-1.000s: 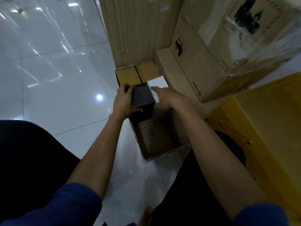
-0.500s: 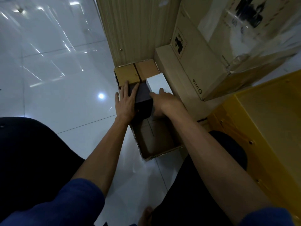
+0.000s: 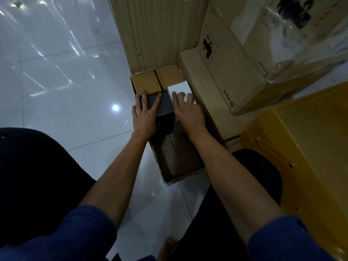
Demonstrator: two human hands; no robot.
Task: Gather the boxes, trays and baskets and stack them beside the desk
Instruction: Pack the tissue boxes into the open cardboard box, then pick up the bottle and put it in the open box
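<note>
Step in hand: by my judgement, seating the dark box (image 3: pixel 164 108) in its row inside the open carton (image 3: pixel 184 178), which stands beside the desk panel (image 3: pixel 150 34).
Left hand (image 3: pixel 144 117): fingers (image 3: pixel 144 97) straight and spread, lying flat on the dark box's top and left edge. It grips nothing.
Right hand (image 3: pixel 188 113): fingers (image 3: pixel 174 97) lightly bent, tips resting on top of the white box (image 3: pixel 178 87). The thumb is hidden, so a pinch cannot be ruled out.
Dark box, position: under the left fingers and just left of the right forefinger, touching the white box along one side.
White box, position: under the right fingertips, against the carton's right wall.
Tan boxes: one (image 3: pixel 146 84) just beyond the left fingertips, the other (image 3: pixel 169 76) beyond the white box. Both sit at the carton's far end.
Carton, near part: bare bottom showing below both wrists.
Method, advised: press down evenly with flat palms and slide the dark box forward until it meets the tan box. Hold the white box steady so it does not tip, and keep fingertips out of the seams.
Next, likely: fill the bare near part.
Adjacent stock: large printed box (image 3: pixel 226 72) and yellow crate (image 3: pixel 301 147), both right of the right hand.
</note>
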